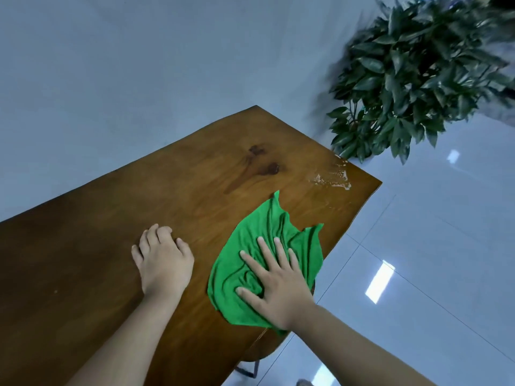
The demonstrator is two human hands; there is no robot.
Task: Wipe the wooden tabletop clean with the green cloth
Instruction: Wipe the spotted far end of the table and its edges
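Note:
The wooden tabletop (117, 218) runs from lower left to the far corner at upper middle. A crumpled green cloth (259, 229) lies on it near the right edge. My right hand (276, 282) presses flat on the cloth's near half, fingers spread. My left hand (163, 260) rests on the bare wood to the left of the cloth, fingers curled down, holding nothing. A whitish wet smear (331, 178) sits on the wood near the far right edge, beyond the cloth. A dark stain-like knot (262, 165) marks the middle of the board.
A leafy potted plant (418, 79) stands on the floor just past the table's far right corner. Glossy pale floor tiles (418, 260) lie to the right of the table edge. A dark table leg (248, 367) shows under the near edge.

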